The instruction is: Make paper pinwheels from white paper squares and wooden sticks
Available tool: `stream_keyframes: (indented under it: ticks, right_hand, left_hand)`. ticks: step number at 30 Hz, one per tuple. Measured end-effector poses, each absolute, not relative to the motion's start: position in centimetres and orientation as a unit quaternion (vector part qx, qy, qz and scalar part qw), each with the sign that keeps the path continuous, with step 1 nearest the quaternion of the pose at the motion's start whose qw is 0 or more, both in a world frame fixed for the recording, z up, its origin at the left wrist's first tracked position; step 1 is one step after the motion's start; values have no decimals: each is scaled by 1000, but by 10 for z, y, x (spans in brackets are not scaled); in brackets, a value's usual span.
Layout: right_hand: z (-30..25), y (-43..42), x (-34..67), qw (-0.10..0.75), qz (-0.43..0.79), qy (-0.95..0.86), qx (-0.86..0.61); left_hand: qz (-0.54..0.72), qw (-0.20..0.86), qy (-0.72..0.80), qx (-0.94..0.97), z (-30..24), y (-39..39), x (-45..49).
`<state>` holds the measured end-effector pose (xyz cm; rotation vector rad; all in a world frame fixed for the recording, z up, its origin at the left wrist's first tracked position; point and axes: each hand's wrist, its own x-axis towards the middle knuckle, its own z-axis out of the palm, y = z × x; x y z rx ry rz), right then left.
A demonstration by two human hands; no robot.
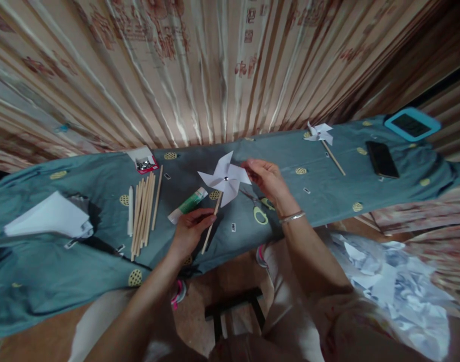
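Note:
A white paper pinwheel (226, 178) with a shiny pin at its centre stands over the middle of the table. My left hand (188, 232) grips its wooden stick (211, 229) between thumb and fingers. At the pinwheel's right blade, my right hand (268, 180) has its bent fingers together on the tip. Just left of the stick lies a green and white tube (188, 205). Below my right hand rest scissors (260, 215) with yellow-green handles, partly hidden by that hand.
Several wooden sticks (142, 216), a box of metal pins (145, 163) and white paper sheets (51, 216) lie left. Rightward are another pinwheel (320, 133), a phone (382, 159) and a blue-framed device (411, 124). Crumpled paper (399, 286) fills a bag below right. A curtain (215, 75) hangs behind.

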<state>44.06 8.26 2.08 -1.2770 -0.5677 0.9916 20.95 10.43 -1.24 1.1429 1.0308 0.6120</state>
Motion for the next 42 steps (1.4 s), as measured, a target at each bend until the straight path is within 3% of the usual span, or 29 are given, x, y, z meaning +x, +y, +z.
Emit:
stream_keyframes:
  ticks: [42]
  right_hand:
    - [21, 85, 417, 607, 519, -260, -543]
  left_hand:
    - [316, 655, 464, 507, -10, 110, 207]
